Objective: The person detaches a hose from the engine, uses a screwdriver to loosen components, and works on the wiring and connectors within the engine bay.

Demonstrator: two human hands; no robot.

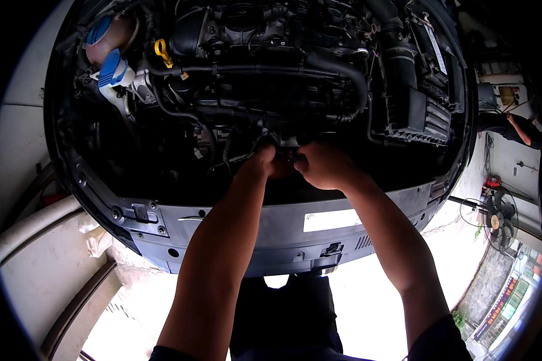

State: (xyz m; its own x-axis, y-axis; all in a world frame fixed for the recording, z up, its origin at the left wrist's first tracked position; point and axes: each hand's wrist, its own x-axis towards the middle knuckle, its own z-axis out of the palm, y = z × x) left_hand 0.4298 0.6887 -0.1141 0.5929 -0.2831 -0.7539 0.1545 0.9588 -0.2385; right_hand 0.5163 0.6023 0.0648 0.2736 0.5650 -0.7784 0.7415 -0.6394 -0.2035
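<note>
Both of my hands reach over the front panel (253, 213) into the shadowed front of a car's engine bay. My left hand (268, 157) is curled among dark hoses and fittings below the engine, its fingertips largely hidden. Just to its right, my right hand (322, 167) is closed, thumb bent inward, on something small and dark that I cannot make out. Above them lie the engine (244, 27) and a thick black hose (337, 66).
Blue-capped reservoirs (110, 72) and a yellow dipstick loop (161, 49) are at upper left. A black air box (418, 120) sits at right. Beyond the car are another person (521, 129) and a standing fan (500, 219) at far right, and white walls (39, 289) at left.
</note>
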